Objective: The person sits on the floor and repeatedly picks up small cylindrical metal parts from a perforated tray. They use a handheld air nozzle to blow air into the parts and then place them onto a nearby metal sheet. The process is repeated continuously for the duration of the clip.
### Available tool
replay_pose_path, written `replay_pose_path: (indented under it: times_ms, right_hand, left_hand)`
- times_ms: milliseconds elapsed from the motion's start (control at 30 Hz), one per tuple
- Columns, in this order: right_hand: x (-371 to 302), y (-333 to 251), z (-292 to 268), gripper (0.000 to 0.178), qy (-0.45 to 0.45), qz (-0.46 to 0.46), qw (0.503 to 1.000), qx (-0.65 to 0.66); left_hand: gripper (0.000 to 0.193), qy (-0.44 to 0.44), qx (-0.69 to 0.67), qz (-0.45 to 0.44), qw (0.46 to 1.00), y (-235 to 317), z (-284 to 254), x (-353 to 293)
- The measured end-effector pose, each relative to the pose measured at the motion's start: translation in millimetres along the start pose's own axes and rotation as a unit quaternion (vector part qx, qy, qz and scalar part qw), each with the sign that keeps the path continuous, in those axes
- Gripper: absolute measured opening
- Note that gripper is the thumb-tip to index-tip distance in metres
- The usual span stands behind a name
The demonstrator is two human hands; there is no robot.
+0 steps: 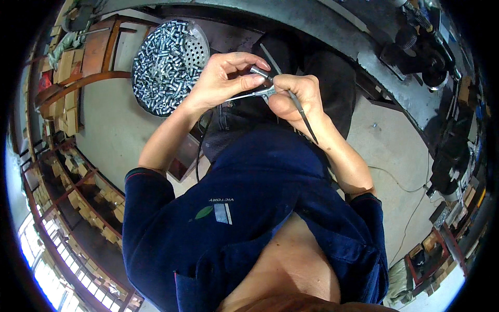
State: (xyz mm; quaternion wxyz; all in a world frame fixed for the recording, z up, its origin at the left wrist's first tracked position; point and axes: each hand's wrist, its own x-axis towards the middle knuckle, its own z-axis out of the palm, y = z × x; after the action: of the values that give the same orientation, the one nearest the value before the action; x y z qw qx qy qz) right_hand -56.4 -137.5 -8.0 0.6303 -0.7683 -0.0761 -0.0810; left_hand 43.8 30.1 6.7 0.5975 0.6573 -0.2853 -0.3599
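Observation:
My left hand (224, 78) is closed, its thumb and fingers pinching a small shiny metal sleeve (258, 72). Beside it, my right hand (297, 96) is wrapped around a long, slim, dark file (270, 58), which slants across the hand and tapers to a point near the wrist. A light metal tool (266, 91) with a thin rod also sits at the right fingers, pointing toward the left palm; its kind is partly hidden. The sleeve's right end meets the right fingertips, so what touches it there is hard to see.
To the left stands a round perforated metal basin (200, 39) heaped with small metal sleeves (162, 73). A curved wooden chair part (86, 83) is beyond it. A dark metal bench edge (332, 39) runs across the far right, bearing machine parts (429, 62). Shelves of boxes (78, 192) line the left.

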Motion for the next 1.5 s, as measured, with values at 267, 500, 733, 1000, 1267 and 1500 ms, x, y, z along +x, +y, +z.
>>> replay_pose_path:
  times_ms: [267,500,733,1000,1267,1500]
  right_hand:
    - [-9.4,-7.2,-12.6,0.032,0.01,0.015,1.0,-0.003]
    - [-13.5,-25.3,-12.0,0.037,-0.038,-0.046,0.996,0.069]
    - [-10.0,-29.2,-10.3,0.037,-0.044,-0.023,0.995,0.091]
    - [6.0,-16.7,1.7,0.028,-0.053,0.006,0.997,0.054]
    - [5.9,-21.3,-10.6,0.038,-0.049,-0.009,0.996,0.075]
    - [6.2,-33.5,-10.0,0.034,-0.039,-0.037,0.996,0.071]
  left_hand:
    - [0.015,0.116,0.22,0.092,0.964,-14.9,-13.7,7.9]
    - [0.021,0.132,0.384,0.135,0.904,-29.8,-30.6,8.9]
    - [0.025,0.141,0.445,0.211,0.859,-31.6,-33.2,8.4]
    - [0.032,0.088,0.484,0.251,0.834,-21.9,-23.4,3.6]
    - [0.018,0.177,0.417,0.138,0.881,-42.4,-48.3,2.7]
    - [0.021,0.17,0.389,0.169,0.889,-34.4,-48.8,12.5]
